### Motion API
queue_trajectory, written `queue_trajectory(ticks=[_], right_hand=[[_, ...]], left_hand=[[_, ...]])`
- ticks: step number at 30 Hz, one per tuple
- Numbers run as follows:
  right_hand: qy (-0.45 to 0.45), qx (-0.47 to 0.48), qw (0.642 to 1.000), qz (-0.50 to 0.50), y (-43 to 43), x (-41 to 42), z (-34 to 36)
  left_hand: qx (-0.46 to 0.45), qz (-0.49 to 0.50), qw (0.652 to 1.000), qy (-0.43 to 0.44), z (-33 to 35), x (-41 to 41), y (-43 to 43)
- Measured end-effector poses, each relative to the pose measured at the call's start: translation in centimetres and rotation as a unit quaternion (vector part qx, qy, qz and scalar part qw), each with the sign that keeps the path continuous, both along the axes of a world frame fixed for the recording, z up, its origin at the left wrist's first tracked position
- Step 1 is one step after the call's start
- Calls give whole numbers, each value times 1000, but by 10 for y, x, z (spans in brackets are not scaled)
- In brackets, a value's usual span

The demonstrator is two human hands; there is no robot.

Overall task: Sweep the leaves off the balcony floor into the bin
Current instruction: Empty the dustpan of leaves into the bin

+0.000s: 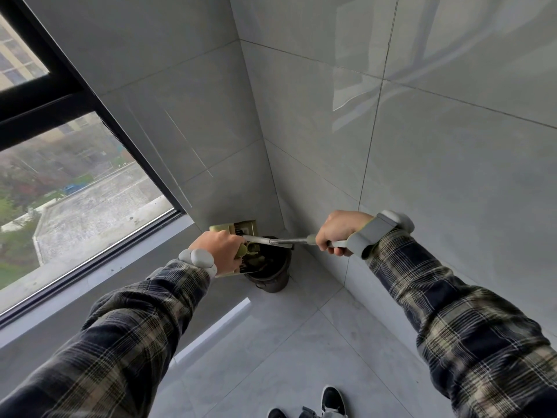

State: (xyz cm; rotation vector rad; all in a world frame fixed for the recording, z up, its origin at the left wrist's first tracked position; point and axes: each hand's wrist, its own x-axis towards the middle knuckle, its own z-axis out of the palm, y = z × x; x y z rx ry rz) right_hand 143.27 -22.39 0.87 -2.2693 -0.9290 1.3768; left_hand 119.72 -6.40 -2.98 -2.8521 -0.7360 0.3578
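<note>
Soft grey daylight comes in through the window (pixel 75 182) on the left. The picture is bright enough, but it is not sunny. The view outside looks hazy and a bit blurry. The shiny wall (pixel 355 86) on the right shows pale glare and bent reflections. A bright strip of light lies on the floor (pixel 217 327). The inside of the bin (pixel 271 277) is dark and hard to see. The window frame (pixel 42 107) bends near the edges, and the sleeves (pixel 120 342) look stretched there.
</note>
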Motion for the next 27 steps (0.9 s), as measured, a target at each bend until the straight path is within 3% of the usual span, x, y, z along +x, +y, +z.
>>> queue_trajectory(ticks=[22, 27], right_hand=[[-20, 17, 999, -26, -1, 13, 7], [-3, 21, 999, -43, 1, 13, 8]], left_hand=[[18, -35, 999, 26, 1, 17, 0], [21, -62, 995, 73, 5, 30, -3]])
